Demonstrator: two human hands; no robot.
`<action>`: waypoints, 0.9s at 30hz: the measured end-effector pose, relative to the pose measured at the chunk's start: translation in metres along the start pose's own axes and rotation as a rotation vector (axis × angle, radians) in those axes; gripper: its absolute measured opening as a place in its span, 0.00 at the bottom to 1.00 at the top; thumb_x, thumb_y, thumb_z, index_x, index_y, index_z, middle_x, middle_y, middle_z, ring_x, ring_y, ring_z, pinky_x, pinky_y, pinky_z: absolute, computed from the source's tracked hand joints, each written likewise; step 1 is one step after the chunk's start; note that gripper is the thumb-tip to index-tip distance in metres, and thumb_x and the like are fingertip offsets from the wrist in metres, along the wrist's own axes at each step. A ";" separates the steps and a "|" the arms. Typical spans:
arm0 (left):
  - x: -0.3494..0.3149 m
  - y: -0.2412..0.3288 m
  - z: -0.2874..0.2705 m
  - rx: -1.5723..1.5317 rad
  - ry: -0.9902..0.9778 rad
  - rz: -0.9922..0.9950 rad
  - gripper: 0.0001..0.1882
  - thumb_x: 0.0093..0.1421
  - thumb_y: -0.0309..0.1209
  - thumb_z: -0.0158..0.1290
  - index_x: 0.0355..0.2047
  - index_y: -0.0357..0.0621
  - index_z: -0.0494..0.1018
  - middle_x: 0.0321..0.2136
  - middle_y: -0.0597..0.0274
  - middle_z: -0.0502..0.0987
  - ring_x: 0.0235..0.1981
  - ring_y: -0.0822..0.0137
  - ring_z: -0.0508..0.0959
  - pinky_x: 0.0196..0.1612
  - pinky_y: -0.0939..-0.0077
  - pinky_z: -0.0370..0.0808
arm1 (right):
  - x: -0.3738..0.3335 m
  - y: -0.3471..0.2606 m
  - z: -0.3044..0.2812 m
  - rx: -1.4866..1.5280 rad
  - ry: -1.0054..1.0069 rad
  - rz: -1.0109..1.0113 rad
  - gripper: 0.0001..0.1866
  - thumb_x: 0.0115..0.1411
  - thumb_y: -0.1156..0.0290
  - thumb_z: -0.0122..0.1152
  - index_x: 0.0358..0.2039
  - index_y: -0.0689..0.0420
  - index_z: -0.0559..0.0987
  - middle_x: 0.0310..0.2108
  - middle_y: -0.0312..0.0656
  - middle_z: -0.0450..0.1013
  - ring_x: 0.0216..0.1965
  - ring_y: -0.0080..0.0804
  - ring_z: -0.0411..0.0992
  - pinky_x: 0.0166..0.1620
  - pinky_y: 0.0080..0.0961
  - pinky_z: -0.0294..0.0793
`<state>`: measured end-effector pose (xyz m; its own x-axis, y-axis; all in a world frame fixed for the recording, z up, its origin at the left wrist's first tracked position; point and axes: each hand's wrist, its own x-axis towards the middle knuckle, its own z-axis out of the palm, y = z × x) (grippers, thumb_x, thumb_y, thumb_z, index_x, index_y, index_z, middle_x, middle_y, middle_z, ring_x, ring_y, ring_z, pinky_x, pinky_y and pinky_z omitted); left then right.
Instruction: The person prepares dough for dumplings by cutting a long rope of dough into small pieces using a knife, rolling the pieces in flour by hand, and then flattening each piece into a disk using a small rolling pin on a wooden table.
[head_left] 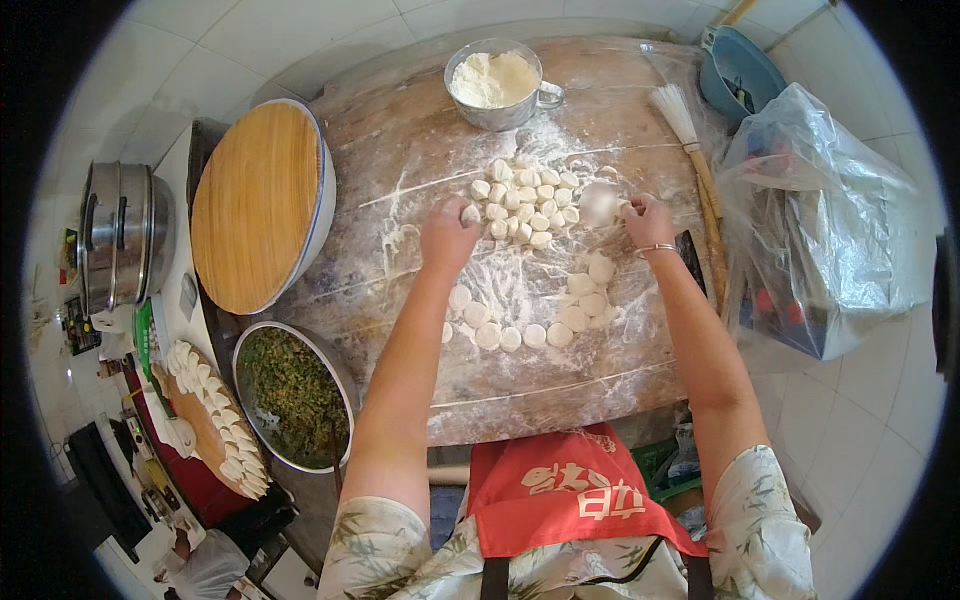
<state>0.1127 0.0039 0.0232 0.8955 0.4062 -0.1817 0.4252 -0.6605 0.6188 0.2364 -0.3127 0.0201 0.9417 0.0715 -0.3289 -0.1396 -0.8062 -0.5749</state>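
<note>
On the floured wooden board, a heap of small cut dough pieces lies between my hands. My left hand is at the heap's left side, its fingers closed on one dough piece. My right hand, with a bracelet at its wrist, is at the right of the heap, thumb and fingers drawn together. Just beside its fingertips is a pale, blurred round shape; whether the fingers hold it is unclear. Nearer to me, flattened dough discs form a curved row on the board.
A metal cup of flour stands at the far edge. A brush and a plastic-covered box are at right. At left are a wood-lidded basin, a bowl of green filling and a board of dumplings.
</note>
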 end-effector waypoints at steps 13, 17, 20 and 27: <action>0.005 0.004 0.019 0.501 0.250 0.211 0.34 0.62 0.45 0.46 0.66 0.50 0.53 0.65 0.49 0.55 0.66 0.46 0.52 0.66 0.46 0.45 | 0.001 -0.032 0.036 -0.356 0.126 -0.291 0.40 0.62 0.49 0.47 0.66 0.60 0.50 0.68 0.54 0.44 0.69 0.53 0.40 0.69 0.48 0.34; 0.003 -0.015 0.016 0.297 0.172 0.357 0.31 0.61 0.41 0.47 0.63 0.48 0.58 0.62 0.48 0.60 0.64 0.48 0.57 0.65 0.50 0.49 | -0.003 -0.023 0.025 -0.260 0.032 -0.279 0.40 0.62 0.51 0.50 0.66 0.62 0.50 0.68 0.54 0.43 0.69 0.53 0.38 0.69 0.46 0.37; -0.037 -0.042 0.006 0.072 0.020 0.472 0.25 0.59 0.35 0.50 0.58 0.47 0.66 0.57 0.48 0.66 0.60 0.49 0.64 0.63 0.55 0.56 | -0.042 0.000 0.035 -0.197 -0.090 -0.304 0.39 0.61 0.54 0.53 0.65 0.62 0.52 0.68 0.52 0.44 0.69 0.52 0.38 0.68 0.45 0.42; -0.030 0.001 -0.014 0.138 0.127 0.431 0.16 0.49 0.23 0.55 0.41 0.44 0.76 0.44 0.53 0.75 0.47 0.51 0.73 0.50 0.59 0.70 | -0.086 -0.030 0.047 -0.266 -0.027 -0.444 0.26 0.59 0.61 0.55 0.56 0.54 0.65 0.59 0.50 0.61 0.62 0.51 0.56 0.62 0.46 0.57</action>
<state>0.0842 -0.0002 0.0394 0.9748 0.1448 0.1698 0.0392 -0.8603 0.5083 0.1448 -0.2674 0.0305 0.8836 0.4530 -0.1182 0.3576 -0.8160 -0.4542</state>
